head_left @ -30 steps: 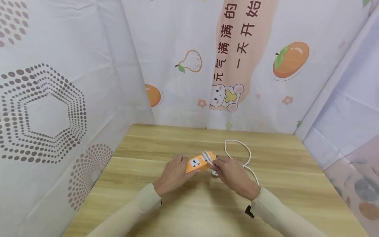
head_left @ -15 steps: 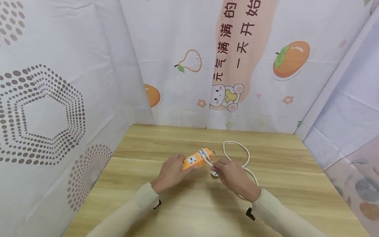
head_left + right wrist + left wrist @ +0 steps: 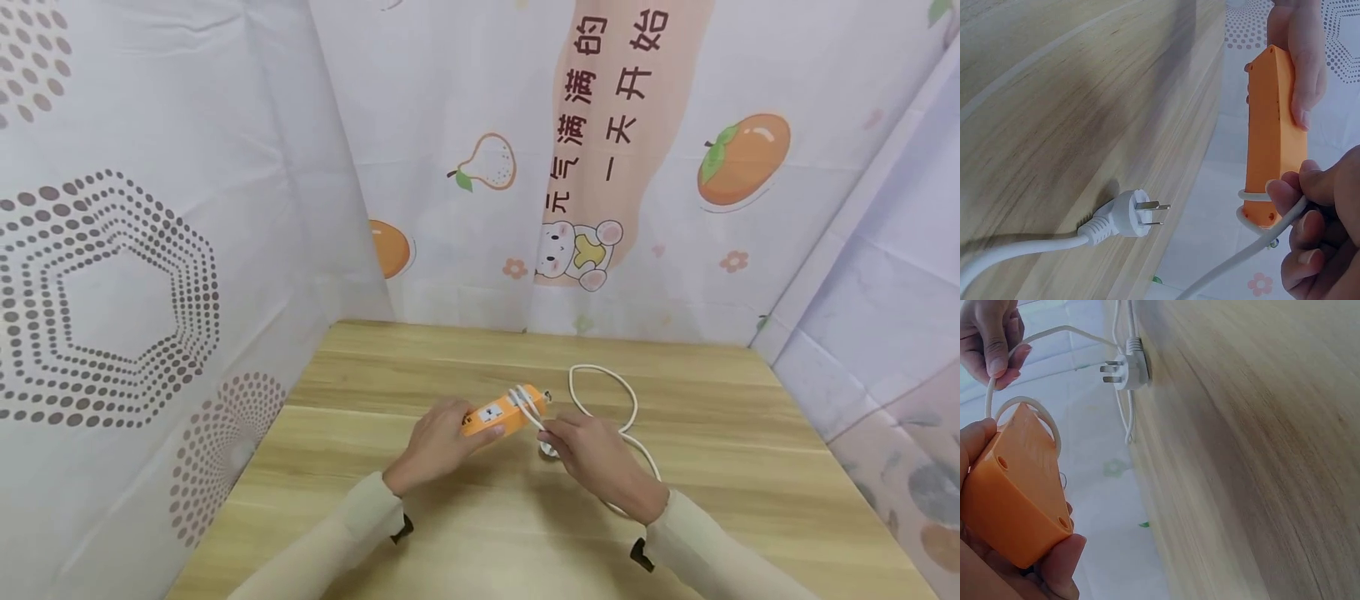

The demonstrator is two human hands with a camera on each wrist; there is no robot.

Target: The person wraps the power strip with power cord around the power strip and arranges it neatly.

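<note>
From where I stand, the cord (image 3: 1235, 260) calls for a light, even pull: its turns (image 3: 1255, 197) sit round one end of the orange power strip (image 3: 1269, 125), and slack would likely let them slip off that end. I'd lay them side by side and steer the line clear of the plug (image 3: 1125, 214), which rests on the table (image 3: 390, 358) below the strip's looped end, prongs up; they could snag a passing strand. More cord lies in a loose loop to the strip's right.

The strip itself is held slantwise above the table, between both hands. The left hand (image 3: 437, 442) wraps the end opposite the turns, fingers and thumb curled close about it. The right hand (image 3: 602, 458), near the looped end, pinches the cord between thumb and forefinger, its other fingers curled toward the palm.
</note>
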